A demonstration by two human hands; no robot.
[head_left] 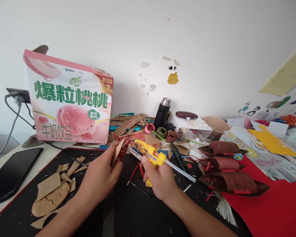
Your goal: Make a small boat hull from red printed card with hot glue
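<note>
My left hand (103, 169) pinches a folded cardboard piece (118, 152), brown on one face and dark red with print on another. In my right hand (161, 179) is a yellow hot glue gun (148, 149), its fingers wrapped round the handle. A whitish glue stick (181, 170) juts from the back of the gun. The nozzle points left, close to the cardboard's upper right edge; whether they touch I cannot tell. Just behind the gun, the metal blades of scissors (135, 153) show in part, and a red pencil (133, 173) lies below.
A pink drink carton (71, 98) stands back left, near a black phone (14, 174). Cardboard scraps (49, 186) lie on the black mat (138, 217). A black thermos (162, 113) stands at the wall. Brown model boats (233, 183) sit at right by red paper (278, 204).
</note>
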